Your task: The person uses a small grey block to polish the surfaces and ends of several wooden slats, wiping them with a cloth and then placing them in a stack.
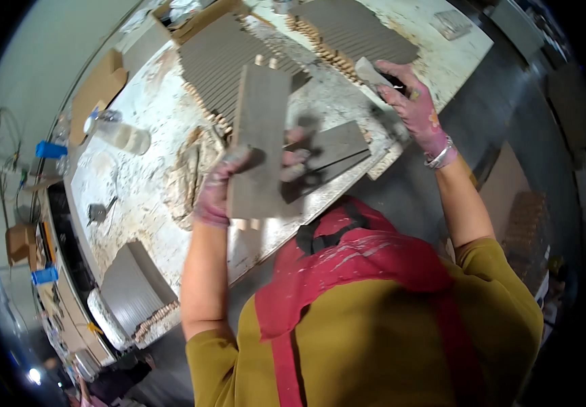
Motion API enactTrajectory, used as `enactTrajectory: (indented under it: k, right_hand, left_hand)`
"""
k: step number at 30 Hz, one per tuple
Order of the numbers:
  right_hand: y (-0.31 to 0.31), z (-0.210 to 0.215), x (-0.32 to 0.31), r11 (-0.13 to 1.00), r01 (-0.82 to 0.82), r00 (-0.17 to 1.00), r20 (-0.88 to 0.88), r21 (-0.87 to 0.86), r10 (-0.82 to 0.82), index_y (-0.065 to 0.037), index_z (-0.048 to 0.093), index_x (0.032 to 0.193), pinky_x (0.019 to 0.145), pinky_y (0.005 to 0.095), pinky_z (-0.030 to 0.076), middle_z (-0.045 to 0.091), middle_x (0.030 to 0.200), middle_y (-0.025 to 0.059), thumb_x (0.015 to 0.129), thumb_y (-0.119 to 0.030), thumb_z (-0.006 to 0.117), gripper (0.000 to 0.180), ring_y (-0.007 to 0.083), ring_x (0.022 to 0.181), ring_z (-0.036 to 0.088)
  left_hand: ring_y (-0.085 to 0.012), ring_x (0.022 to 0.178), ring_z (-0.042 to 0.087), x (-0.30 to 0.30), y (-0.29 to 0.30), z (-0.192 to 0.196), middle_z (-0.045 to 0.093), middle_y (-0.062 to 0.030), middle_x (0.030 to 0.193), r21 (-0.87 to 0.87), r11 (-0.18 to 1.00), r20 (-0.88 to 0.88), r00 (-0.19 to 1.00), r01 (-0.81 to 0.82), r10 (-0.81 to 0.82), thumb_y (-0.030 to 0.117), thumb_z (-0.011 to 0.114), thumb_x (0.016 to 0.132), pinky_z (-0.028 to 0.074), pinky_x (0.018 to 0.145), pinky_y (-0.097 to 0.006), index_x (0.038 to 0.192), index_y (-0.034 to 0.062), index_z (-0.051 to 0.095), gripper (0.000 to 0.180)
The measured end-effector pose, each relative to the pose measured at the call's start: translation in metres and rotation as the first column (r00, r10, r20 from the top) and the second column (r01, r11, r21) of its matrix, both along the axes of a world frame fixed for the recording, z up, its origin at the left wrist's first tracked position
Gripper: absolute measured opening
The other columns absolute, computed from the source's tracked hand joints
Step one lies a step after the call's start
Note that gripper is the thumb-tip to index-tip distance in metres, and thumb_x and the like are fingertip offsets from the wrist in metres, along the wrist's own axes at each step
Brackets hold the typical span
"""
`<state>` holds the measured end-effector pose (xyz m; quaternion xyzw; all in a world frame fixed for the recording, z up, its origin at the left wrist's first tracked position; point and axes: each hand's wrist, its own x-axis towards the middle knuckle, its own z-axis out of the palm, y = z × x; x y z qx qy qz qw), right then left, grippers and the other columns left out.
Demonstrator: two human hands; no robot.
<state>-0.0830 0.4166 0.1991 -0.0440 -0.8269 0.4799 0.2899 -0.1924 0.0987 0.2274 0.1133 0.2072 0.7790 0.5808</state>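
My left hand (221,183), in a stained pink glove, grips a long grey flat slab (260,136) and holds it upright above the workbench (137,183). My right hand (411,102), also gloved, is shut on a small trowel-like scraper (372,73) near the far right part of the bench. A second grey slab (333,152) lies flat under the held one, close to the bench's near edge.
Stacks of ribbed grey slabs with tan edges (228,57) (357,30) fill the back of the bench. A plastic bottle (120,134) lies at left, cardboard (96,91) beyond it. Another slab stack (130,288) sits low left. A crumpled rag (194,173) lies by my left hand.
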Motion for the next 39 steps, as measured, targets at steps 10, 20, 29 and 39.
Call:
enactTrajectory:
  k: [10, 20, 29, 39]
  right_hand:
    - [0.003, -0.013, 0.040, 0.974, 0.043, 0.997, 0.070, -0.221, -0.028, 0.000, 0.059, 0.126, 0.103, 0.0284, 0.041, 0.056, 0.126, 0.0090, 0.089, -0.015, 0.070, 0.041, 0.0176, 0.118, 0.054]
    - [-0.026, -0.049, 0.060, 0.764, -0.048, 0.978, 0.127, -0.644, 0.168, 0.001, 0.055, 0.130, 0.094, 0.0268, 0.048, 0.062, 0.121, 0.0078, 0.093, -0.023, 0.066, 0.046, 0.0130, 0.107, 0.059]
    - [-0.043, -0.092, 0.067, 0.159, -0.166, 0.955, -0.118, -0.973, 0.272, -0.004, 0.047, 0.136, 0.101, 0.0399, 0.047, 0.057, 0.130, 0.0088, 0.096, -0.027, 0.058, 0.048, 0.0205, 0.117, 0.057]
    - [-0.033, -0.103, 0.067, -0.035, -0.153, 0.974, -0.157, -0.988, 0.164, -0.010, 0.054, 0.129, 0.099, 0.0470, 0.049, 0.059, 0.128, 0.0073, 0.100, -0.022, 0.052, 0.031, 0.0243, 0.118, 0.057]
  left_hand:
    - [-0.0139, 0.102, 0.060, -0.052, 0.038, 0.002, 0.064, -0.0053, 0.111, -0.616, 0.744, -0.769, 0.399, -0.259, -0.499, 0.010, 0.064, 0.092, 0.049, 0.091, -0.028, 0.128, -0.0002, 0.055, 0.039]
    - [-0.0365, 0.117, 0.055, -0.005, 0.063, -0.051, 0.057, -0.0201, 0.126, -0.363, 0.748, -0.674, -0.398, -0.555, -0.623, 0.050, 0.071, 0.080, 0.044, 0.099, -0.042, 0.137, 0.0070, 0.050, 0.075]
    - [-0.0381, 0.113, 0.054, 0.038, 0.060, -0.066, 0.051, -0.0209, 0.130, -0.188, 0.760, -0.634, -0.515, -0.622, -0.578, 0.031, 0.079, 0.072, 0.047, 0.093, -0.046, 0.146, 0.0166, 0.039, 0.086]
    - [-0.0373, 0.110, 0.058, 0.031, 0.057, -0.071, 0.055, -0.0186, 0.126, -0.234, 0.781, -0.656, -0.499, -0.578, -0.566, 0.027, 0.081, 0.070, 0.048, 0.092, -0.044, 0.146, 0.0155, 0.040, 0.087]
